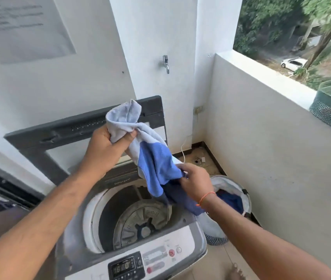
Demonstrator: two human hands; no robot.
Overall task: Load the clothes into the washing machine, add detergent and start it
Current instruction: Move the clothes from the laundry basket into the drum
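So, head cam: left hand (108, 144) grips the pale end of a blue garment (156, 164), right hand (195, 181) pinches its dark lower end, cloth held above the open washing machine (91, 217) drum. Laundry basket (232, 186) sits just right of the machine w/ more clothes inside.

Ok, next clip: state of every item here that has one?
Grey top-load washing machine: lid up, drum empty.
Pale-and-bright-blue cloth garment: held above drum by both hands.
Left hand: grips garment's top.
Right hand: grips lower end.
White laundry basket: holds dark-blue clothes.
Wall tap: no hose attached.
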